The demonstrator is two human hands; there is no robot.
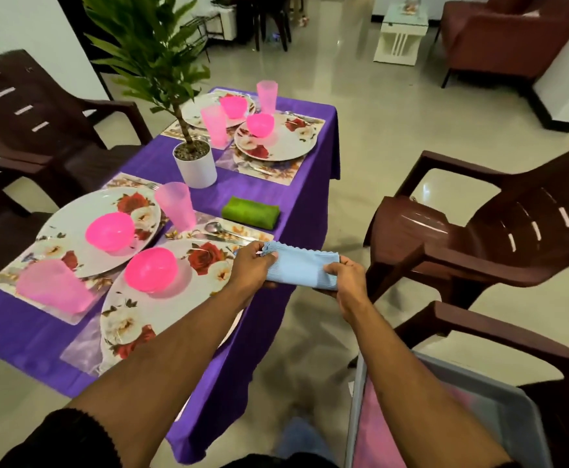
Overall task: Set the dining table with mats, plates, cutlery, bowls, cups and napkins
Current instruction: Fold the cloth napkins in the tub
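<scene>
Napkin step under way. Left hand (254, 265) and right hand (342, 276) each pinch one end of folded blue napkin (301, 266), held over worktop (263, 194) edge beside near plate (171, 298). Green napkin (251, 212) already laid. Next: lower blue one flat beside plate.

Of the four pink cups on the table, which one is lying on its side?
The nearest cup, at the table's near left corner beside the plates. It lies tipped over on its mat, while the other three stand upright.
</scene>
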